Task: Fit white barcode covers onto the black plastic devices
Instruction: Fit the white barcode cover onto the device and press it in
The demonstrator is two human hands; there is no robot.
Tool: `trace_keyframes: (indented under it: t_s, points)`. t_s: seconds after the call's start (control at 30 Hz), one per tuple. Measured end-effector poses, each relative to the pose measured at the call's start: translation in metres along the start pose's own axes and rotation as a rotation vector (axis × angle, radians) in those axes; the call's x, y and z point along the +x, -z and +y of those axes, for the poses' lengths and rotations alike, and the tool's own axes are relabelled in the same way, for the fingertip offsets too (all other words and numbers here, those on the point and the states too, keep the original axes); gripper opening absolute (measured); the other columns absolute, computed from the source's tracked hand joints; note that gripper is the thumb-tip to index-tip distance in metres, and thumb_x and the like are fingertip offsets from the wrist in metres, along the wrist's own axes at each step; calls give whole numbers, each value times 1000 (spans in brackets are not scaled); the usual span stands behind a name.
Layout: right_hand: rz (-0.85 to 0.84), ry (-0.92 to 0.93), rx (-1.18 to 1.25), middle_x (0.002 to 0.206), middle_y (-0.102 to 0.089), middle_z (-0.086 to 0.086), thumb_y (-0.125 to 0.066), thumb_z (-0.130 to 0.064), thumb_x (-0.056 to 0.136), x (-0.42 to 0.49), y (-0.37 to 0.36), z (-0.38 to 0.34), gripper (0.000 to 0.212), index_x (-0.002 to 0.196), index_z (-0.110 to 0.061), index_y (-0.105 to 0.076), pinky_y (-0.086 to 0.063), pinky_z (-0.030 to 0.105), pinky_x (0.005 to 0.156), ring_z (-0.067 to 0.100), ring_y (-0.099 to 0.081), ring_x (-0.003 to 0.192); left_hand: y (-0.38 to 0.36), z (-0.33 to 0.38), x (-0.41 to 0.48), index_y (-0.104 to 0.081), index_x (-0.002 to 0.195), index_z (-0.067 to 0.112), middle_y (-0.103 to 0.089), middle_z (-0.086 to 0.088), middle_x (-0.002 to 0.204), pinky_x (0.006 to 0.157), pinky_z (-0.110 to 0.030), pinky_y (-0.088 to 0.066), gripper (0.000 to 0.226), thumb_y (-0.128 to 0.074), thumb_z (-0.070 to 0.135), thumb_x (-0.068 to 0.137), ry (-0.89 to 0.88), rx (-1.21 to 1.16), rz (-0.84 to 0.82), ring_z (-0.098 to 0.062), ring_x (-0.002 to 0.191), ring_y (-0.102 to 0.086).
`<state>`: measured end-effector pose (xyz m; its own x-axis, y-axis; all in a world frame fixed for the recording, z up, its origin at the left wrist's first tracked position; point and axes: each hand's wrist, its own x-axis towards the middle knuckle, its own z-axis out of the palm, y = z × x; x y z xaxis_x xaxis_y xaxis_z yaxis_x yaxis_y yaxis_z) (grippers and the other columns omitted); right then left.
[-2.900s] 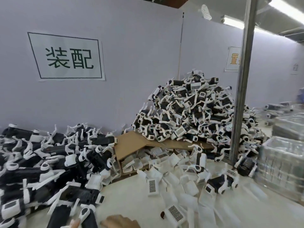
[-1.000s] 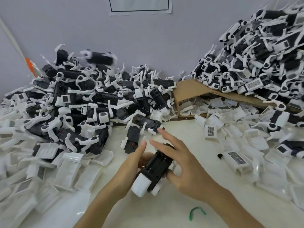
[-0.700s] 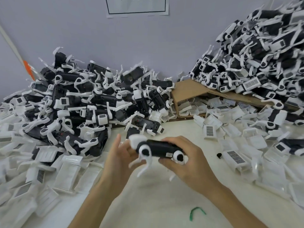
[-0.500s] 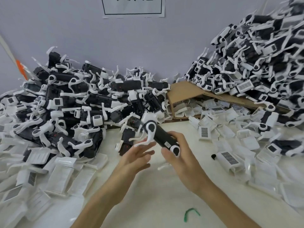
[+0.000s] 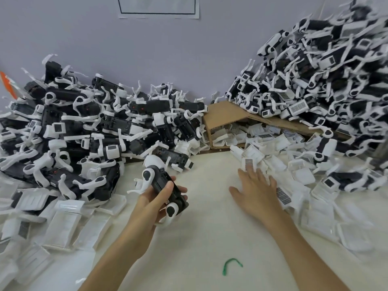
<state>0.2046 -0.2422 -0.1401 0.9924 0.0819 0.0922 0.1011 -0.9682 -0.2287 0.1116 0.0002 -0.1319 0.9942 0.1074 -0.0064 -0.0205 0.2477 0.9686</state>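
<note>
Black device (image 5: 160, 178) in left hand (image 5: 151, 204)

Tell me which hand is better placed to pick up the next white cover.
Right. The right hand lies open over the loose covers, fingers at the edge of a barcode cover; the left hand is busy gripping the black device.

device pile (image 5: 84, 133) L | cardboard (image 5: 222, 114) back-ctr | covers (image 5: 301, 175) R, under cardboard

No legible text, wall sign (image 5: 158, 6) cut off
</note>
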Motion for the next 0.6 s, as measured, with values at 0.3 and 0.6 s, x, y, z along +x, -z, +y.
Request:
trace_keyframes:
  t_s: [0.3,0.6]
  points:
    - [223,26,244,100,-44,-9,-75,-35,80,-4,-2,-13,29,100,-26,-56,-27,34,89,20,-53,104,8,-2,14,-70,114,17,-74,-16,108,97,-49,-51,45,-72,46,81,72,-75,7,-35,98,-73]
    - [228,51,967,91,-71,-13,-76,-13,85,-13,13,-24,19,93,-25,-62,-45,13,76,0,-66,85,8,6,22,-60,119,4,-71,-26,99,89,-55,-47,50,-43,31,80,145,-253,-38,-43,86,-70]
